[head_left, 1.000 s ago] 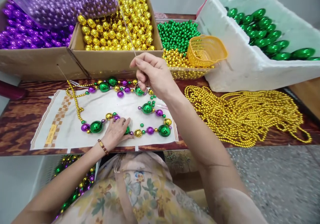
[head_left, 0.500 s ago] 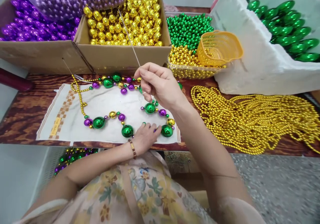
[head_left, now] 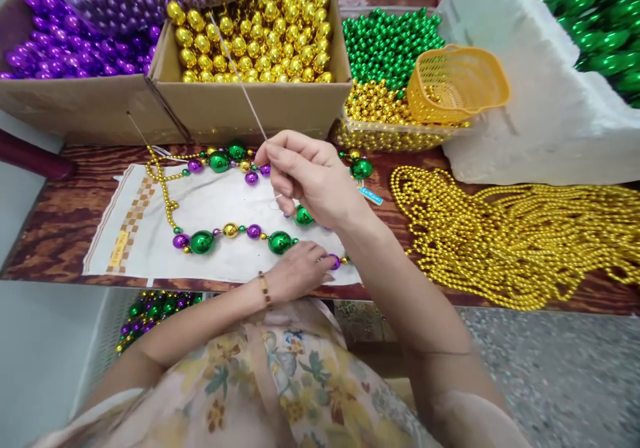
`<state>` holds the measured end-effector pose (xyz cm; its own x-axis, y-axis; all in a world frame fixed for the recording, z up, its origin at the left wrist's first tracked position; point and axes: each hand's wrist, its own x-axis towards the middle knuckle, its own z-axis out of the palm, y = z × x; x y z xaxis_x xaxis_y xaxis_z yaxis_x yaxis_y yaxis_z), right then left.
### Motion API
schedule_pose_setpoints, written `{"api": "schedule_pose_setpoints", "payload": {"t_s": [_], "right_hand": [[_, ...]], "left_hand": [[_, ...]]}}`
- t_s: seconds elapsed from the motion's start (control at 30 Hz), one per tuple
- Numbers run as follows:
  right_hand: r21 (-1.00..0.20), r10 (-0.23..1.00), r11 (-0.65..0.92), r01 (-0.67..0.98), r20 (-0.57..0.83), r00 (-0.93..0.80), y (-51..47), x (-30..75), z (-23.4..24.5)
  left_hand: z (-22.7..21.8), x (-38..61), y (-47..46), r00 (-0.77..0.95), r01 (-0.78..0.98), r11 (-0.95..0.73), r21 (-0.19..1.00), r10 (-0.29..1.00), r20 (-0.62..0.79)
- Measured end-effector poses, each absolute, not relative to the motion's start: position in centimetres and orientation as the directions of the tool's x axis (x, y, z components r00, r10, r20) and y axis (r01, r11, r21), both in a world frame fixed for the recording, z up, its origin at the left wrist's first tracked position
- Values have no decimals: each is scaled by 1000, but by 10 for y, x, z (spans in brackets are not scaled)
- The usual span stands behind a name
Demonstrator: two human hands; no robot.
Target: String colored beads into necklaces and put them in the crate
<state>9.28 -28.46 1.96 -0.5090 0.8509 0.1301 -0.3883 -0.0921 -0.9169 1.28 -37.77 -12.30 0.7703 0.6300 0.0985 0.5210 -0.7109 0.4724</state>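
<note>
A bead necklace (head_left: 202, 242) of green, purple and gold beads lies in a loop on a white cloth (head_left: 150, 261). My left hand (head_left: 305, 271) lies over its front row, fingers curled onto the strand beside a purple bead; the beads beneath are hidden. Above the cloth, my right hand (head_left: 313, 175) pinches a long thin needle (head_left: 239, 78) that points up and away to the left. A fine thread loop shows below those fingers. At the left end, a second thin needle (head_left: 137, 129) sticks out from small gold beads.
Behind the cloth stand a box of purple beads (head_left: 75, 41), a box of gold beads (head_left: 250, 105) and a tub of small green and gold beads (head_left: 390, 55) with a yellow basket (head_left: 457, 85). Gold bead strands (head_left: 500, 235) and a foam box (head_left: 520, 101) are at right.
The front row of the necklace has straightened, its middle green bead shifting right and away from me. My left hand's fingers have curled in. My right hand still pinches the needle.
</note>
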Motion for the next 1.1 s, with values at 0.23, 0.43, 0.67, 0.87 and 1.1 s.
{"api": "schedule_pose_setpoints", "payload": {"t_s": [0.23, 0.43, 0.67, 0.87, 1.1], "right_hand": [[-895, 857, -145, -423, 101, -506, -277, 89, 10], [-883, 817, -186, -430, 105, -568, -269, 76, 9], [-878, 900, -213, -430, -5, -436, -255, 87, -10], [-913, 930, -172, -369, -27, -366, -248, 94, -21], [-949, 914, -159, -272, -38, -403, -248, 107, -16]], "left_hand": [[-124, -71, -368, 615, 777, -601, 187, 788, -19], [-134, -47, -378, 614, 742, -580, 337, 790, 7], [-99, -70, -355, 46, 472, -272, 838, 958, 285], [-63, -53, -308, 56, 301, -382, 874, 922, 383], [-69, -70, -296, 120, 379, -367, 850, 930, 348]]}}
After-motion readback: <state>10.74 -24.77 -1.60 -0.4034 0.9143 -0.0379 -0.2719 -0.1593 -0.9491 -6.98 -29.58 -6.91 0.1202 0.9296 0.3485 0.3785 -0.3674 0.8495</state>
